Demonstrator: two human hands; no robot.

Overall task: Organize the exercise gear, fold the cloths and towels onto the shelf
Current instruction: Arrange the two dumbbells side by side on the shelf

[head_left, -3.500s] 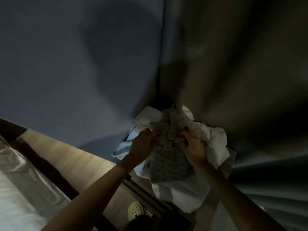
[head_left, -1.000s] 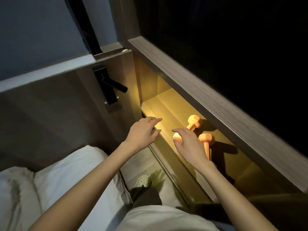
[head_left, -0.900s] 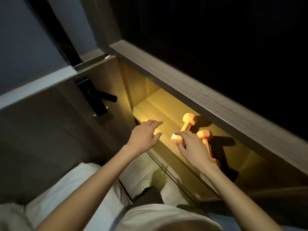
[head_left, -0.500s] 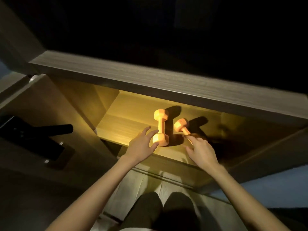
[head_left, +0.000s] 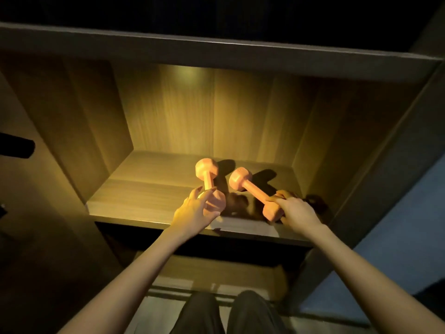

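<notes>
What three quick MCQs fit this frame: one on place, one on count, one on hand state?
1. Where is the left dumbbell?
A. in the lit shelf compartment
B. on the floor
C. on a bed

2. How many dumbbells show?
A. one
B. two
C. four

3. What is the right hand doing?
A. hanging idle
B. pressing flat on the wall
C. gripping the right dumbbell

Key:
1 A: it is inside the lit compartment, with its near end in the left hand.
2 B: two orange ones sit side by side.
3 C: its fingers curl over the handle by the near head.
</notes>
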